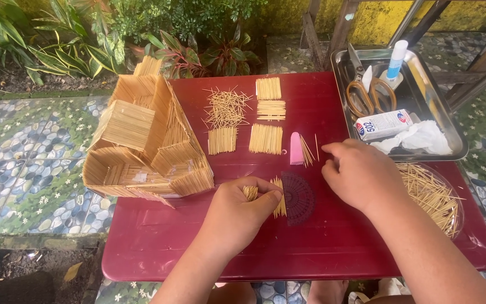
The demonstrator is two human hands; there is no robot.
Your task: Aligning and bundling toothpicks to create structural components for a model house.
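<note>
the small panel of toothpicks (278, 198) lies on the dark red tabletop (322, 247), its right edge against a dark translucent protractor (299, 198); the left hand (237, 211) rests over it with fingers curled and thumb pressed toward the fingertips, pinching a short bunch of sticks (250, 192) at the panel's left end; the right hand (358, 174) hovers just right of the protractor, fingers loosely bent and close together, and whether it grips anything cannot be told; just beyond its fingertips a pink cap-shaped piece (296, 148) stands beside a few loose sticks (308, 151); farther back lie three flat glued stick panels (266, 138) and a smaller one (222, 140), with a scattered heap of toothpicks (226, 107) behind; to the left a model house built of toothpicks (144, 141) sits on the tabletop edge, partly overhanging; to the right a clear round dish of loose toothpicks (431, 194) lies near the right forearm; behind it a steel tray (451, 132) holds a small white rectangular box with red and blue print (383, 124), lying flat at the tray's front; a white glue bottle with a blue label band (396, 61) leans at the back; orange-handled scissors (367, 93) and crumpled white tissue (420, 138) lie between; green plants (142, 28) line the tiled floor beyond.
</note>
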